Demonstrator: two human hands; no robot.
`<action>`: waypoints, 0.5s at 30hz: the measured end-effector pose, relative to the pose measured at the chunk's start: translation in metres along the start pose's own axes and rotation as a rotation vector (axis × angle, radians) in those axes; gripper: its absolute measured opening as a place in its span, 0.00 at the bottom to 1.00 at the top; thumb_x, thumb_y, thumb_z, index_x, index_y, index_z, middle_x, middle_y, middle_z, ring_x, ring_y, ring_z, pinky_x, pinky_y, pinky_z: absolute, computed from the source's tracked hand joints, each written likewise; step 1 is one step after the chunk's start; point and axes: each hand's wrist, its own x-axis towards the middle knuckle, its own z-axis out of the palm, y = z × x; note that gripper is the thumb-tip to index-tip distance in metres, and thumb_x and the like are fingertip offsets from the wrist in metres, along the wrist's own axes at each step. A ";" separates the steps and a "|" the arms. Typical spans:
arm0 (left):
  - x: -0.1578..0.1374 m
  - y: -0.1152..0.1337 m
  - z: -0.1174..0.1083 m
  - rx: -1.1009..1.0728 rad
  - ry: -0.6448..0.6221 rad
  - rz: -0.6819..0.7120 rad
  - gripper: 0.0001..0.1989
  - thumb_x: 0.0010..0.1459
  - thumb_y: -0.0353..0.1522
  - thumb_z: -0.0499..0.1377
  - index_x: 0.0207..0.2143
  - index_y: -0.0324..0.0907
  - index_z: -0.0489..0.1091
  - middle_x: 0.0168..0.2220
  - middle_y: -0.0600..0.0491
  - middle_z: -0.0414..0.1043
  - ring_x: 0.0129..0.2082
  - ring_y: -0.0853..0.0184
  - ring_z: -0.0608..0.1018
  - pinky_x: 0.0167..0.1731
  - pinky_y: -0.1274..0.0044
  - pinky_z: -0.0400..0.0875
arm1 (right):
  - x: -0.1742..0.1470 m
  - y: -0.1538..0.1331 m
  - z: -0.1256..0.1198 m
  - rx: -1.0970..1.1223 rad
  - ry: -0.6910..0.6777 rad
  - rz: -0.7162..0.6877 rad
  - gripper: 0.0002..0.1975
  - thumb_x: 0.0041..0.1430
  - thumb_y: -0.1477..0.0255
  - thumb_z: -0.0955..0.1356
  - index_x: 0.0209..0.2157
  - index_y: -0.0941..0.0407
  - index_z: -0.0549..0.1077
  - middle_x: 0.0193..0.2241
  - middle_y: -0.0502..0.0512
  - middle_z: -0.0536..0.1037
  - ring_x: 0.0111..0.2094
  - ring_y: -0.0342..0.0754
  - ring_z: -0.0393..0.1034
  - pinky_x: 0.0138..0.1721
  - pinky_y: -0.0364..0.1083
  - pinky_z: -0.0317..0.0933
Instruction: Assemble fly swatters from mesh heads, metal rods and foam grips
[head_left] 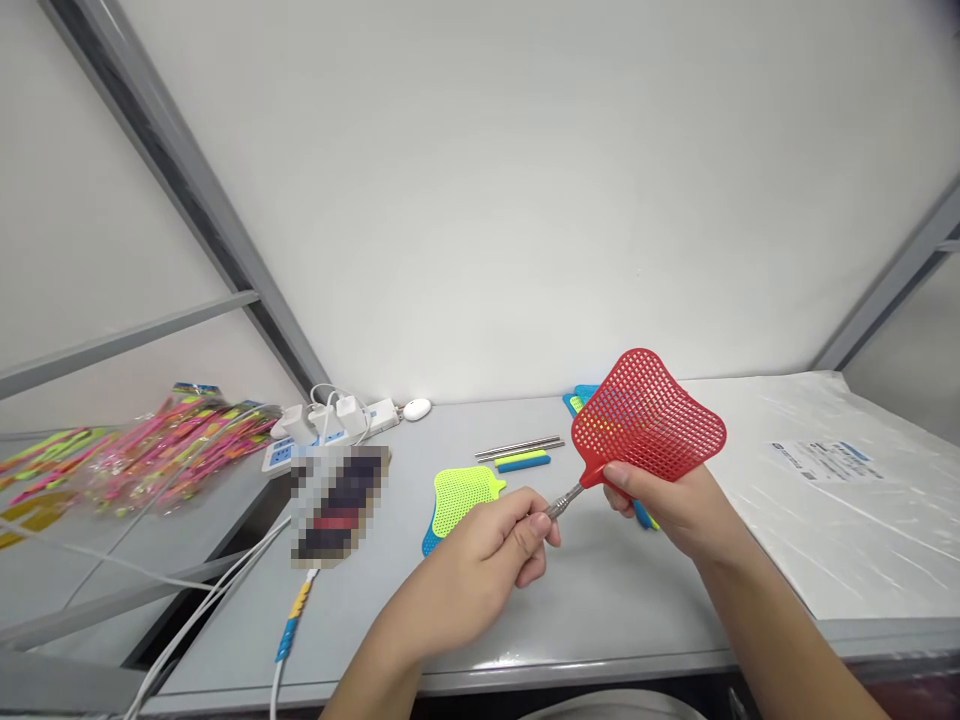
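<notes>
A red fly swatter head [649, 415] with a square mesh is joined to a thin metal rod [564, 500]. My left hand [499, 555] is closed around the rod, which runs out of sight inside the fist. My right hand [652, 500] pinches the lower edge of the red head near its neck, thumb on top. Both hands are above the table. Beside my left hand lies a yellow-green swatter head [461, 497], with a blue one [429, 540] partly under it. More blue and yellow-green mesh pieces [581, 395] are partly hidden behind the red head.
Metal rods [517, 449] and yellow and blue handle grips [523, 460] lie mid-table. A power strip [330, 430] with white chargers, a pixelated object [341, 505] and a cable [289, 625] are left. Bagged pink items [187, 450] lie farther left; a white wrapped sheet [885, 520] lies right.
</notes>
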 end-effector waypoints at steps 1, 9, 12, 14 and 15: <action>0.001 -0.001 0.000 -0.017 -0.016 -0.009 0.19 0.68 0.44 0.42 0.36 0.42 0.64 0.23 0.59 0.56 0.23 0.72 0.59 0.25 0.78 0.55 | 0.000 0.001 0.001 0.000 -0.002 -0.003 0.12 0.58 0.63 0.69 0.27 0.58 0.73 0.19 0.49 0.70 0.22 0.43 0.63 0.22 0.44 0.60; 0.005 -0.004 0.008 0.339 0.162 0.023 0.14 0.69 0.40 0.42 0.32 0.45 0.59 0.25 0.58 0.62 0.25 0.69 0.65 0.25 0.77 0.54 | 0.000 0.010 0.009 0.032 0.038 0.031 0.11 0.59 0.64 0.69 0.29 0.57 0.75 0.18 0.48 0.70 0.21 0.43 0.65 0.21 0.43 0.60; 0.006 -0.008 0.014 0.592 0.266 0.043 0.12 0.68 0.36 0.43 0.31 0.46 0.58 0.24 0.59 0.65 0.21 0.68 0.65 0.22 0.77 0.50 | 0.001 0.013 0.013 0.084 0.044 0.050 0.11 0.59 0.64 0.69 0.29 0.57 0.75 0.18 0.48 0.70 0.22 0.44 0.66 0.23 0.44 0.62; 0.008 -0.013 0.018 0.766 0.360 0.078 0.11 0.68 0.34 0.44 0.31 0.46 0.59 0.22 0.59 0.65 0.18 0.69 0.64 0.19 0.76 0.46 | 0.003 0.014 0.016 0.108 0.051 0.062 0.11 0.60 0.64 0.69 0.28 0.57 0.76 0.18 0.48 0.70 0.21 0.43 0.65 0.24 0.45 0.63; 0.008 -0.016 0.020 0.849 0.411 0.106 0.10 0.67 0.33 0.44 0.32 0.46 0.60 0.22 0.59 0.66 0.17 0.69 0.64 0.19 0.75 0.44 | 0.003 0.014 0.018 0.120 0.054 0.064 0.11 0.60 0.65 0.69 0.29 0.56 0.76 0.18 0.47 0.69 0.21 0.43 0.64 0.25 0.45 0.63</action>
